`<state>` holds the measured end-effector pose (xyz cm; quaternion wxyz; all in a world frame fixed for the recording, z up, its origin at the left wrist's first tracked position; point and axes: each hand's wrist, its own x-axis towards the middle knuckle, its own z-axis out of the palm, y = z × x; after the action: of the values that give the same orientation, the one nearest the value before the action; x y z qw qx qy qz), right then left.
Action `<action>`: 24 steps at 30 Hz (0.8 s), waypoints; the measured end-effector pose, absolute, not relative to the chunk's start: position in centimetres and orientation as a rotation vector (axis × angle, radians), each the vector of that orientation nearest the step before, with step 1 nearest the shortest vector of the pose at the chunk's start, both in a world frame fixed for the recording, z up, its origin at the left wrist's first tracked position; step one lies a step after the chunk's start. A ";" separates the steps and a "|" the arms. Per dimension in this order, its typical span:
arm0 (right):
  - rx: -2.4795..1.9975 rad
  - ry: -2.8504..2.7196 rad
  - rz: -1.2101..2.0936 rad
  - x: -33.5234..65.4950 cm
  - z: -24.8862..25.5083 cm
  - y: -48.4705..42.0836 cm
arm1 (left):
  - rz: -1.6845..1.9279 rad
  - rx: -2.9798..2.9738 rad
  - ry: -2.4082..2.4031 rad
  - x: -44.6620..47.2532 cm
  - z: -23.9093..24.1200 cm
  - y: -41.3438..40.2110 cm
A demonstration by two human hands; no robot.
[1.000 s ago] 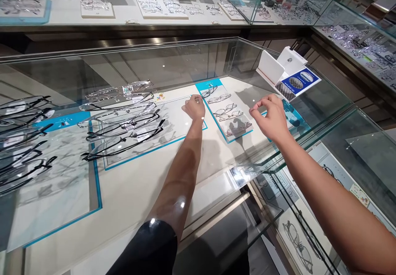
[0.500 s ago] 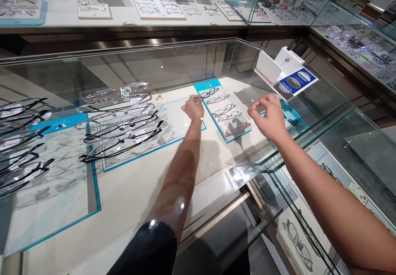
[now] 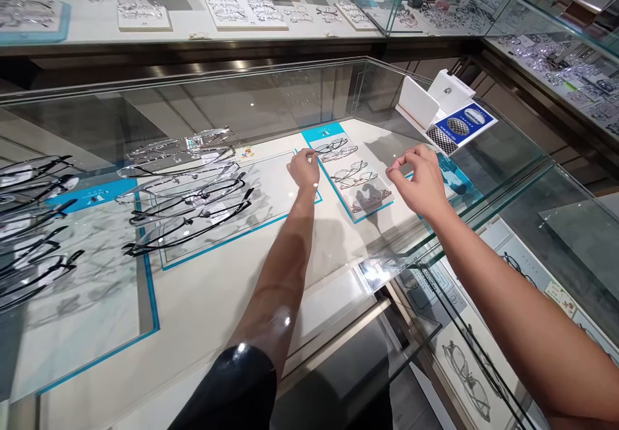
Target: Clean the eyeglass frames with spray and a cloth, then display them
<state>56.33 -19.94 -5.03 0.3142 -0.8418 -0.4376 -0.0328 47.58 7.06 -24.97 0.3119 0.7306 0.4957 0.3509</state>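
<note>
My left hand (image 3: 304, 167) reaches under the glass top, fingers closed at the left end of a dark-framed pair of eyeglasses (image 3: 331, 147). This pair lies at the upper end of a white, blue-edged display board (image 3: 356, 215), close against a thinner-framed pair. Lower on the board rest a thin-framed pair (image 3: 355, 175) and a reddish pair (image 3: 371, 201). To the right of the board, my right hand (image 3: 420, 182) is curled, thumb and fingertips drawn together; I cannot make out anything between them.
Several eyeglasses (image 3: 193, 191) stand in rows at the left, with more at the far left edge. A white and blue display stand (image 3: 449, 111) sits at the back right. Glass edges (image 3: 512, 191) cross beneath my right arm. Other cases (image 3: 251, 14) with eyeglasses line the back.
The dark-framed eyeglasses have shifted slightly down and right, closer to the thinner pair below. My left hand moved very slightly with them; my right hand stays nearly in place.
</note>
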 end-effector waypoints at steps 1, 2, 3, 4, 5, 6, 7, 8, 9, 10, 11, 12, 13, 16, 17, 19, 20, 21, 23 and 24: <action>-2.219 -1.152 -0.084 56.3 -5.0 -19.9 | 0.918 1.940 1.294 47.6 -25.0 7.1; -2.219 -1.148 -0.081 56.3 -5.0 -19.9 | 0.921 1.946 1.284 47.6 -25.0 7.1; -2.218 -1.144 -0.078 56.3 -5.0 -19.9 | 0.941 1.943 1.283 47.6 -25.0 7.0; -2.217 -1.142 -0.078 56.3 -5.0 -19.9 | 0.973 1.933 1.293 47.6 -25.0 7.0; -2.215 -1.142 -0.079 56.3 -5.0 -19.9 | 1.006 1.918 1.310 47.6 -24.9 6.9; -2.212 -1.145 -0.081 56.3 -5.0 -19.9 | 1.028 1.905 1.328 47.7 -24.9 6.8; -2.211 -1.149 -0.083 56.3 -5.0 -20.0 | 1.037 1.900 1.340 47.7 -24.8 6.8; -2.210 -1.153 -0.084 56.4 -5.0 -20.0 | 1.031 1.906 1.342 47.8 -24.7 6.7; -2.211 -1.155 -0.085 56.4 -5.1 -20.0 | 1.016 1.917 1.334 47.8 -24.7 6.6; -2.212 -1.154 -0.086 56.4 -5.1 -20.0 | 1.002 1.929 1.319 47.8 -24.6 6.5; -2.215 -1.153 -0.084 56.4 -5.1 -20.0 | 0.992 1.936 1.306 47.9 -24.6 6.5; -2.217 -1.150 -0.081 56.4 -5.1 -20.0 | 0.985 1.937 1.298 47.9 -24.5 6.5; -2.217 -1.147 -0.077 56.4 -5.1 -20.0 | 0.979 1.934 1.291 47.9 -24.5 6.5; -2.216 -1.138 -0.064 56.3 -5.0 -20.0 | 0.979 1.930 1.272 48.0 -24.7 6.5; -2.215 -1.137 -0.062 56.3 -4.9 -20.0 | 0.978 1.935 1.267 48.0 -24.7 6.6; -2.216 -1.136 -0.059 56.3 -4.9 -20.0 | 0.956 1.953 1.267 48.1 -24.8 6.6; -2.218 -1.134 -0.058 56.3 -4.9 -20.0 | 0.938 1.963 1.270 48.1 -24.8 6.6; -2.219 -1.133 -0.059 56.3 -4.9 -20.0 | 0.919 1.972 1.272 48.2 -24.9 6.6; -2.220 -1.132 -0.060 56.3 -4.9 -20.0 | 0.891 1.983 1.265 48.2 -24.8 6.6; -2.219 -1.134 -0.062 56.3 -4.9 -20.0 | 0.881 1.984 1.256 48.1 -24.8 6.6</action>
<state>56.32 -19.98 -4.92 0.3185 -0.8438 -0.4313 -0.0236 48.15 6.62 -24.78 0.3114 0.7517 0.4760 0.3337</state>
